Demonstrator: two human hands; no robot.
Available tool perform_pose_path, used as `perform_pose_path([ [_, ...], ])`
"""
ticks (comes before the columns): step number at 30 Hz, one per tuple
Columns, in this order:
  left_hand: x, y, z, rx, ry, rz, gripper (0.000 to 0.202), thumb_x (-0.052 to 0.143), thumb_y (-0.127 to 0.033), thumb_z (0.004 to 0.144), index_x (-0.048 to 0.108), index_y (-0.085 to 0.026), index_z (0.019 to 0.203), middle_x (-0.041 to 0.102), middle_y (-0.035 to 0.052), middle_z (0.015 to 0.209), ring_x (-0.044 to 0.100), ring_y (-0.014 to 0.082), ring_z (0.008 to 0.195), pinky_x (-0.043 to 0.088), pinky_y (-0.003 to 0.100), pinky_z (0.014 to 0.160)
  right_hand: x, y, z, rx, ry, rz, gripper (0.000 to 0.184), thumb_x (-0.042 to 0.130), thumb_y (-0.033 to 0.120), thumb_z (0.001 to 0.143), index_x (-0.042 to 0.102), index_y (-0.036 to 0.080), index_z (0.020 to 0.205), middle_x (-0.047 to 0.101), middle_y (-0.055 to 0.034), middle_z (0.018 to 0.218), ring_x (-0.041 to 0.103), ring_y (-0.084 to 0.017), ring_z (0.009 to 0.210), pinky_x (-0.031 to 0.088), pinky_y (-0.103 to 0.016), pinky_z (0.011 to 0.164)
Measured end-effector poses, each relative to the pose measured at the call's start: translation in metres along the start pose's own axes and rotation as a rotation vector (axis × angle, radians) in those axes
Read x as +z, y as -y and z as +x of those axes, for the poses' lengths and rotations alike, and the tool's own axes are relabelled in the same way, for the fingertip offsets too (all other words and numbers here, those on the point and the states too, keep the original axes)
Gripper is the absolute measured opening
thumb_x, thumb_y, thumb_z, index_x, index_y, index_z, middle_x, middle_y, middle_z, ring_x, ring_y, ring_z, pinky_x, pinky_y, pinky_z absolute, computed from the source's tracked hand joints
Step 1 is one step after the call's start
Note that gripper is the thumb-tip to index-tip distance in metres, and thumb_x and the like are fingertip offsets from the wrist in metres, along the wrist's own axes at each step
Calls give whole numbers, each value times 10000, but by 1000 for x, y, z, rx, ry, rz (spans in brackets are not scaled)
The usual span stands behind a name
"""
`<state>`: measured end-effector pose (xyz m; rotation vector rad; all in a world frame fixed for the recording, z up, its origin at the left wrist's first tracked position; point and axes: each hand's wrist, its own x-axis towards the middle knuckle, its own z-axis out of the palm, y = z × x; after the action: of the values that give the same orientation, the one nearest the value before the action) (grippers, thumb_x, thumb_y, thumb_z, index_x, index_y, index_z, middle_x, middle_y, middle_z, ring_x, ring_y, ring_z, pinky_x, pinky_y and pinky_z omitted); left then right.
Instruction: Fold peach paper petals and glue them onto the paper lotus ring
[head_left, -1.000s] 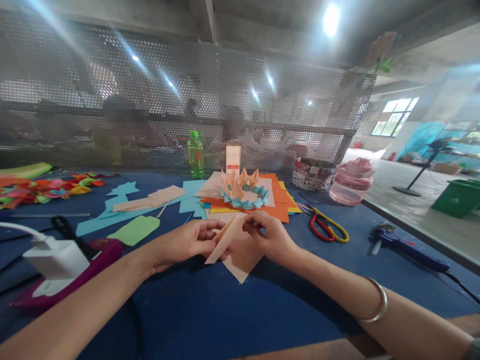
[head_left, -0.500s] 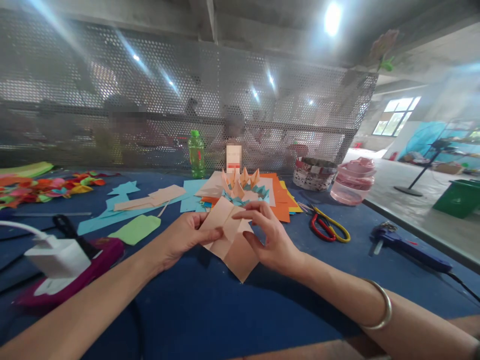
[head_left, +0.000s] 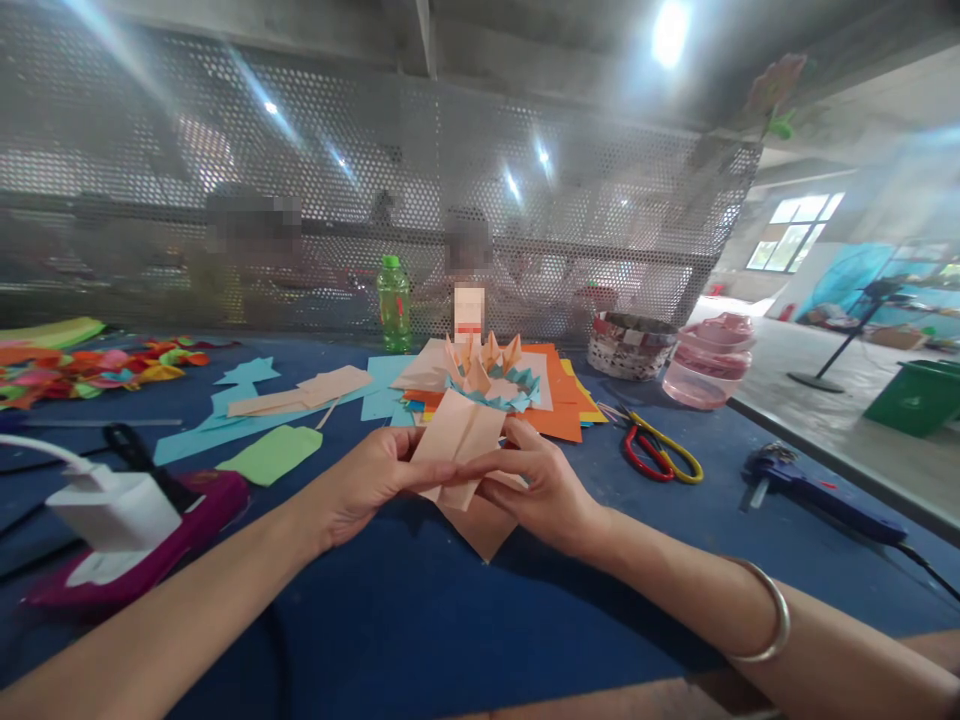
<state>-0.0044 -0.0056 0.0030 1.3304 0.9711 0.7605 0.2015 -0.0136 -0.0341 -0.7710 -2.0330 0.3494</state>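
Pinching a folded peach paper sheet [head_left: 459, 450] between both hands, I have it raised over the blue worktable [head_left: 450, 620], with its lower corner [head_left: 484, 530] pointing down toward me. My left hand [head_left: 367, 490] is closed on the sheet's left edge, its fingers curled around the paper. My right hand [head_left: 540, 490] is closed on the right side, with its fingers pressed across the folds and nearly meeting the left hand. A metal bangle [head_left: 765, 615] circles my right forearm. Just beyond the sheet, a paper lotus [head_left: 487, 375] with peach petals and a blue ring sits on stacked orange paper [head_left: 562, 425]. To the right lie red-and-yellow-handled scissors [head_left: 652, 455], then a blue hot glue gun [head_left: 817, 510]. Farther back stand a woven paper bowl [head_left: 628, 348] and a pink plastic container [head_left: 706, 365]. To the left are light blue paper cutouts [head_left: 247, 425], a green paper piece [head_left: 270, 455], a white charger [head_left: 112, 510] and a heap of colourful paper scraps [head_left: 75, 375]. A green bottle [head_left: 394, 305] stands by a perforated metal screen [head_left: 525, 170], and behind that I see a blurred co-worker [head_left: 469, 240].
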Motion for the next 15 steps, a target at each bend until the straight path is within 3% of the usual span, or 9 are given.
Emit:
perform_pose_path([
  [4, -1, -2, 1, -35, -81, 59, 304, 823, -344, 655, 737, -135, 860, 745, 43, 763, 659, 157, 659, 514, 243, 609, -2, 1, 2, 22, -60, -79, 172, 674, 150, 817, 746, 244, 942, 552, -51, 916, 578, -179, 887, 514, -332, 791],
  [7, -3, -2, 3, -38, -150, 93, 284, 819, -373, 634, 707, -127, 722, 699, 31, 641, 615, 137, 567, 488, 240, 552, -5, 3, 3, 24, -121, -192, 86, 729, 253, 793, 734, 252, 879, 529, -89, 1161, 529, -249, 1127, 476, -422, 930],
  [10, -3, 0, 3, -49, -107, 124, 302, 822, -379, 610, 703, -127, 727, 696, 32, 624, 604, 133, 544, 459, 232, 523, -7, 7, 3, 10, -150, -354, 350, 779, 228, 718, 674, 236, 1052, 399, -124, 1380, 365, -328, 1329, 375, -513, 1046],
  [13, -3, 3, 4, -56, -67, 141, 321, 821, -371, 591, 712, -135, 778, 718, 38, 648, 619, 143, 554, 455, 231, 526, -9, 10, 2, -98, -106, -459, 503, 745, 161, 722, 604, 245, 1197, 366, -127, 1435, 305, -325, 1376, 318, -504, 1081],
  [15, -3, 3, 3, -56, -57, 142, 330, 823, -377, 587, 713, -138, 785, 726, 41, 659, 635, 154, 582, 467, 236, 550, -10, 11, 1, -219, -63, -477, 385, 698, 149, 778, 644, 292, 1132, 461, -82, 1378, 364, -287, 1339, 323, -460, 1057],
])
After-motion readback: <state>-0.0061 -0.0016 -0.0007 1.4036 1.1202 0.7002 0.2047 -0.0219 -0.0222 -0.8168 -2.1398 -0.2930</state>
